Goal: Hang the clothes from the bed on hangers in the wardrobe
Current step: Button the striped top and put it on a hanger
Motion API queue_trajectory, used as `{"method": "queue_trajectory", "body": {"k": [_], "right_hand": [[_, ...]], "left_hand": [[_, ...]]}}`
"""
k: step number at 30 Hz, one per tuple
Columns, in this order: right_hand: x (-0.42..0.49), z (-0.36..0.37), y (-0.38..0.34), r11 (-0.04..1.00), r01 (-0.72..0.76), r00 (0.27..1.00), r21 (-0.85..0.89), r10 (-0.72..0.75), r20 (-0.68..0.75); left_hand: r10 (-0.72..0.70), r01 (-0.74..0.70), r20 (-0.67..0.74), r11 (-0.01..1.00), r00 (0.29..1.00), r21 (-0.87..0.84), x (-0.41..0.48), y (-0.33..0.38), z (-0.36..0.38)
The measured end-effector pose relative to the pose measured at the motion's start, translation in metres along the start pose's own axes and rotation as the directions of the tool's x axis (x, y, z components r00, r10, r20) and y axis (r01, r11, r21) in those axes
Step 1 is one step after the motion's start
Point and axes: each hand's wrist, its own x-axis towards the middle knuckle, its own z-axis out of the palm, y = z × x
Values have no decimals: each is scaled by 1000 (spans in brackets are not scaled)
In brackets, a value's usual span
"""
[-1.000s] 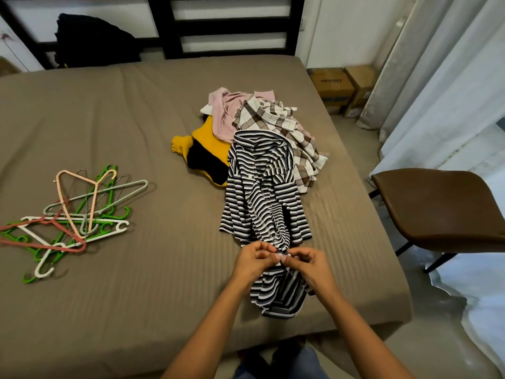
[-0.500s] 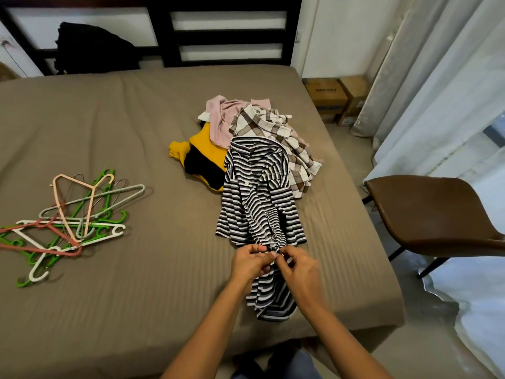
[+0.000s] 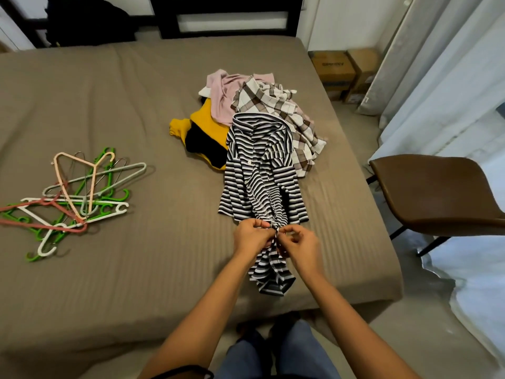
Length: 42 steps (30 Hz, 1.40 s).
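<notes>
Pretty sure the striped shirt is being pinched at its front by the left hand and right hand for buttons, with the hangers left of it being needed next.

The striped shirt is black and white, the plaid shirt brown and white, 1 top mustard and black, the hangers green, white, grey and pink.
</notes>
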Motion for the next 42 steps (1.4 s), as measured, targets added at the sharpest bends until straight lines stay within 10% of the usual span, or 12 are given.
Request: {"method": "queue_trajectory", "body": {"k": [8,27,36,42], "right_hand": [[-10,7,1,959,117,988,-260,-138,-65],[-17,14,8,949,170,973,-264,-205,-107],[16,6,-9,946,-228,968,230,195,156],[41,-9,-8,661,-699,679,273,495,542]], "left_hand": [[-64,62,-27,994,998,-96,-5,-14,7],[98,-72,-120,977,988,202,-5,-22,4],[10,-4,39,991,999,-132,6,-32,-1],[222,-217,233,975,947,-48,9,-26,-13]]}}
